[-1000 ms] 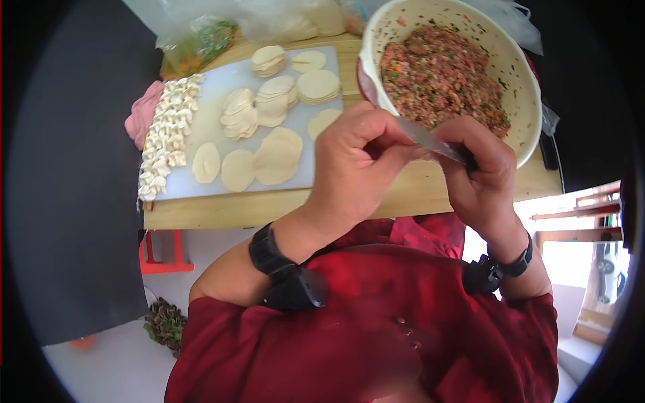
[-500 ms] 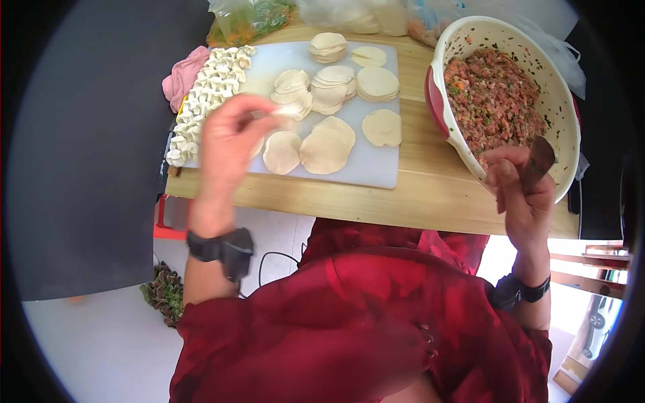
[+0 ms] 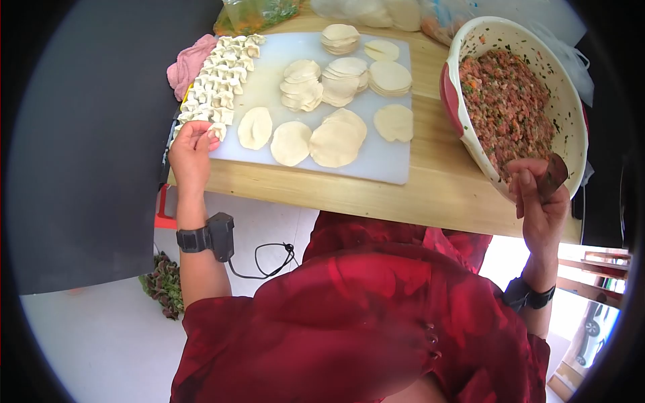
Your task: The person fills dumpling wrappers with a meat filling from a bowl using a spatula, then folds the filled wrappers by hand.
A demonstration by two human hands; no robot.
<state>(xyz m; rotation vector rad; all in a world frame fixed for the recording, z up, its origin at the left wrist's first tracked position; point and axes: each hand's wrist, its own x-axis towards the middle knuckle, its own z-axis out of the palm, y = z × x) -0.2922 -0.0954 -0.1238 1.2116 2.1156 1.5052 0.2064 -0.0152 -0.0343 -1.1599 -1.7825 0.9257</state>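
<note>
Between the thumb and fingers of my left hand (image 3: 193, 149) is a dumpling (image 3: 217, 131), at the near end of the rows of folded dumplings (image 3: 218, 84) on the left side of the white board (image 3: 269, 60). Round dough wrappers (image 3: 338, 138) lie on the board, some stacked and some single. One wrapper (image 3: 255, 129) lies just right of my left hand. My right hand (image 3: 541, 201) is closed round a flat metal spatula (image 3: 553, 176), over the near rim of a large bowl (image 3: 469, 127) of minced filling (image 3: 507, 107).
A pink cloth (image 3: 190, 66) lies left of the dumplings. Plastic bags (image 3: 259, 15) stand along the back of the wooden table (image 3: 430, 191), and another (image 3: 564, 60) lies behind the bowl. Below, a black cable (image 3: 269, 262) hangs near my left wrist, and leafy greens (image 3: 163, 285) are on the floor.
My left hand has moved left and down from above the wrappers to the near end of the dumpling rows. My right hand still holds the spatula by the bowl. The view has shifted slightly.
</note>
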